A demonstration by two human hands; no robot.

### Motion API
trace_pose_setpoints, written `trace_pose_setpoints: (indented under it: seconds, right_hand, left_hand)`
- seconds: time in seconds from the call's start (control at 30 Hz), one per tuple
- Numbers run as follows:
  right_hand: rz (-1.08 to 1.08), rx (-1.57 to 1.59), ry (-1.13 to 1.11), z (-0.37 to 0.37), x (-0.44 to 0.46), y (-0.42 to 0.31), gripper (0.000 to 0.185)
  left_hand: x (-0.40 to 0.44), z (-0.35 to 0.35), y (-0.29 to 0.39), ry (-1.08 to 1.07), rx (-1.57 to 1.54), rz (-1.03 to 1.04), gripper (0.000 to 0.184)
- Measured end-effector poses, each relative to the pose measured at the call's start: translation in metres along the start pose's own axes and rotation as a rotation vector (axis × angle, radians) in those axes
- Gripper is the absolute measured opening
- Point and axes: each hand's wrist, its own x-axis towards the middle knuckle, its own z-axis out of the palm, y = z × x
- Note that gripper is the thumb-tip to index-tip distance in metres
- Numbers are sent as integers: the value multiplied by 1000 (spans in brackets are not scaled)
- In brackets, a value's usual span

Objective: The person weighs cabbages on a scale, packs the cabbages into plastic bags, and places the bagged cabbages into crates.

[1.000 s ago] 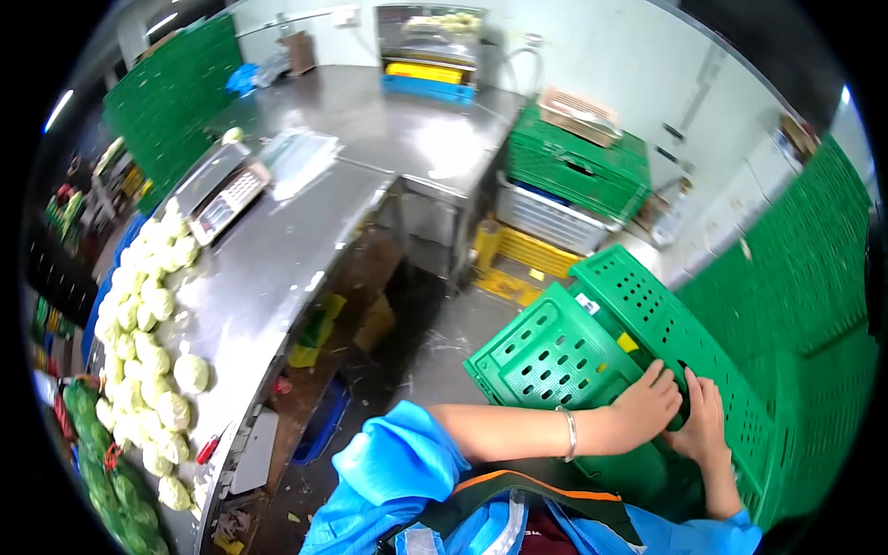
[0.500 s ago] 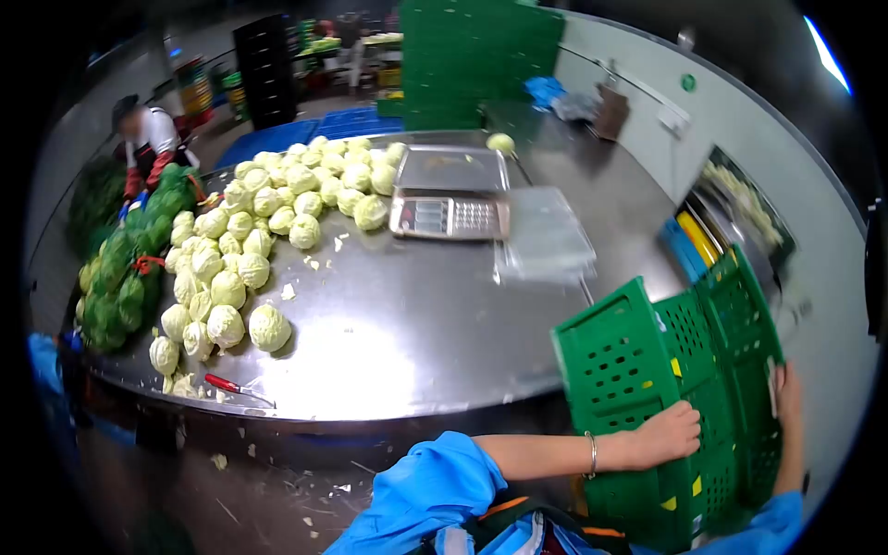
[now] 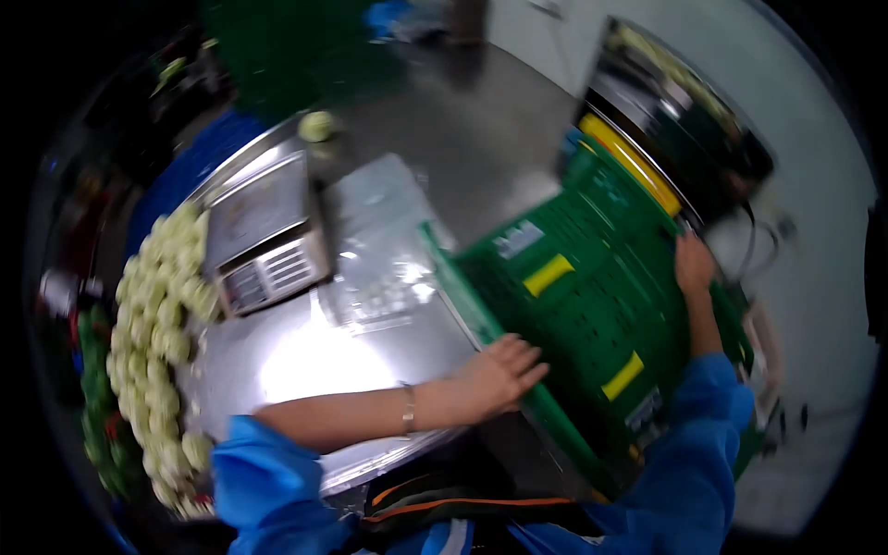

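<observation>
A green plastic crate (image 3: 592,277) with yellow tape strips is tilted across the right edge of the steel table. My left hand (image 3: 499,377), a bracelet on its wrist, grips the crate's near left rim, fingers bent over it. On the crate's far right side, my right hand (image 3: 694,265) holds the rim. Left of the crate, clear plastic bags (image 3: 379,245) lie on the table beside a digital scale (image 3: 264,231). The image is blurred by motion.
Many pale cabbages (image 3: 153,342) are heaped along the table's (image 3: 231,370) left side, with green net sacks (image 3: 97,416) beyond. One cabbage (image 3: 316,127) sits behind the scale. A steel appliance (image 3: 671,120) stands near the wall at the back right.
The view has swung over the table and then turned right. Both hands have carried the green crate from the floor area up to the table edge, and its inside now shows.
</observation>
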Motion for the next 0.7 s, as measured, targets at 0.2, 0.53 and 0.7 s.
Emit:
trace_pose_setpoints:
  seconds: [0.2, 0.53, 0.7]
  right_hand:
    - [-504, 130, 338, -23, -50, -20, 38]
    - [-691, 445, -841, -12, -192, -79, 27]
    - [-640, 629, -327, -110, -192, -21, 18]
  left_hand:
    - [143, -11, -79, -756, -159, -51, 59]
    - [161, 102, -124, -969, 336, 882, 29]
    - [147, -3, -195, -201, 63, 785, 38]
